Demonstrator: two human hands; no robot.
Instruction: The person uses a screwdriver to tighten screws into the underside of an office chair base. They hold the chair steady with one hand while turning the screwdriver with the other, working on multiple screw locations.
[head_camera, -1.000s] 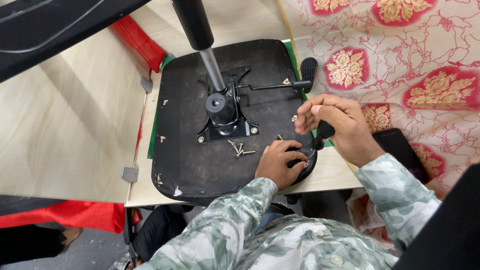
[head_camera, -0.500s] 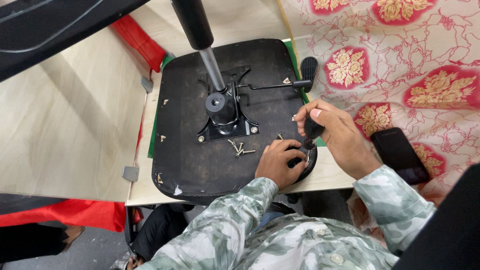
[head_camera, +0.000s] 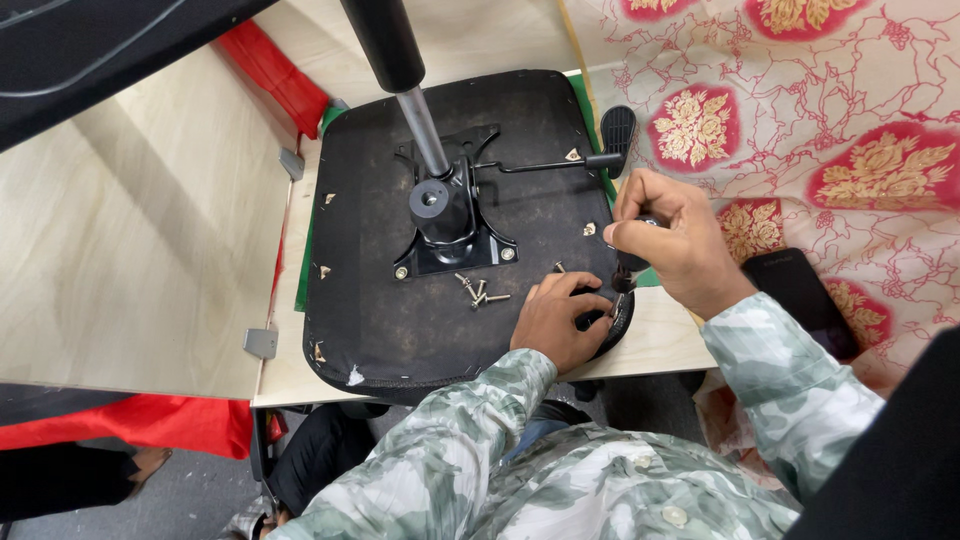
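An upturned black chair seat (head_camera: 380, 300) lies on a pale wooden table, with its black metal mechanism plate (head_camera: 450, 225) and gas cylinder (head_camera: 395, 60) pointing up. My right hand (head_camera: 670, 240) is closed around a dark-handled screwdriver (head_camera: 625, 275), its tip down at the seat's right front edge. My left hand (head_camera: 555, 320) rests on the seat right beside that tip, fingers curled around the spot; whether it pinches a screw there is hidden. A few loose screws (head_camera: 478, 292) lie on the seat just left of my left hand.
A black lever with a paddle end (head_camera: 600, 150) sticks out to the right of the mechanism. A floral red-and-cream cloth (head_camera: 800, 130) covers the right side, with a dark phone (head_camera: 800, 295) on it. A red object (head_camera: 270, 70) lies at the back.
My right hand has shifted slightly left and down with the screwdriver, closer to the seat edge. My left hand stays at the same spot on the seat.
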